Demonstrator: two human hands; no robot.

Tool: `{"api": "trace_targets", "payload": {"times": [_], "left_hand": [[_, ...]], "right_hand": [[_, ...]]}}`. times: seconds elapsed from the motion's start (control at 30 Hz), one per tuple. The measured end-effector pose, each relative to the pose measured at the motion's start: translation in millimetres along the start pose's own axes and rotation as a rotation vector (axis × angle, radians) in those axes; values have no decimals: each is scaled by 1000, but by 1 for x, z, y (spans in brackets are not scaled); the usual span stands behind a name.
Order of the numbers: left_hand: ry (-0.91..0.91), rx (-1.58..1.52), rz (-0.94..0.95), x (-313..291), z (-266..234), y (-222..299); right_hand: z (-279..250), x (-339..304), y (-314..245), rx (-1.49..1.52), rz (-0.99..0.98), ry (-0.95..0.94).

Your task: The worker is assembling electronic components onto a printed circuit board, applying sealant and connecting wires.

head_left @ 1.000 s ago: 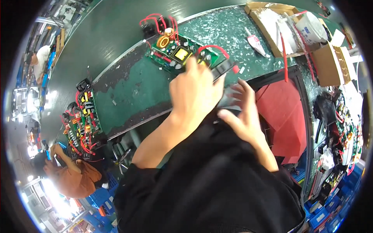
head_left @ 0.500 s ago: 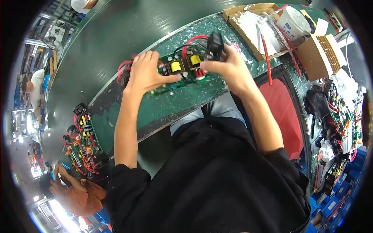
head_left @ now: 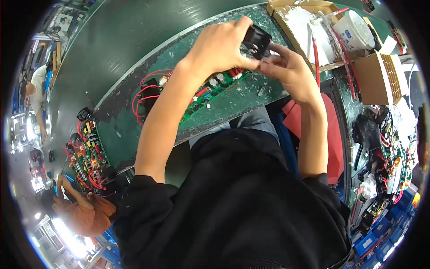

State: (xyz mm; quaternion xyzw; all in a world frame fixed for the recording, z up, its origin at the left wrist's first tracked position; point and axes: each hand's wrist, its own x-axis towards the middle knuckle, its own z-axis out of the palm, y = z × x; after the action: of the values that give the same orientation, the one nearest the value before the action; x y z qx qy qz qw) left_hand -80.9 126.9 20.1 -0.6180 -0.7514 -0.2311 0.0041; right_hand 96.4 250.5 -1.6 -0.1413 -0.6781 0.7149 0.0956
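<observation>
A boxy black plastic part (head_left: pixel 257 37) is held up over the right end of a green circuit board (head_left: pixel 197 106). My left hand (head_left: pixel 217 48) reaches across the board with fingers and thumb closed on that part's left side. At its lower right, my right hand (head_left: pixel 290 74) has its thumb and fingers pinched together against it; anything small between the fingertips is hidden. The board lies on the bench, carrying capacitors and other components, its middle covered by my left hand and forearm. Red wires (head_left: pixel 139 99) loop out at its left end, around a dark piece.
A cardboard tray (head_left: pixel 286 33) with white paste, a white bucket (head_left: pixel 354 31) and a slotted cardboard box (head_left: pixel 374 80) stand far right. More circuit boards are heaped left (head_left: pixel 87 157) and right (head_left: pixel 394 152). A person in an orange-brown top (head_left: pixel 89 219) works at the lower left.
My left hand has moved right from the board's left side to the black part. The black part is tilted differently, and my right hand has shifted to its lower right.
</observation>
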Motion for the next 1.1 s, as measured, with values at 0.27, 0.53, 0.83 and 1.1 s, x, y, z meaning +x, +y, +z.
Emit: {"api": "trace_targets", "payload": {"times": [0.27,0.53,0.83,1.1], "left_hand": [[107,-415,-181,11,-19,-7],[-53,-751,-493,17,8,-38],[-13,-611,-602,26,9,-39],[586,190,-263,-6,-6,18]], "right_hand": [[3,-43,-8,-148,185,37],[-14,-59,8,-126,316,-263],[9,-28,31,365,276,-87],[26,-25,40,389,190,65]]}}
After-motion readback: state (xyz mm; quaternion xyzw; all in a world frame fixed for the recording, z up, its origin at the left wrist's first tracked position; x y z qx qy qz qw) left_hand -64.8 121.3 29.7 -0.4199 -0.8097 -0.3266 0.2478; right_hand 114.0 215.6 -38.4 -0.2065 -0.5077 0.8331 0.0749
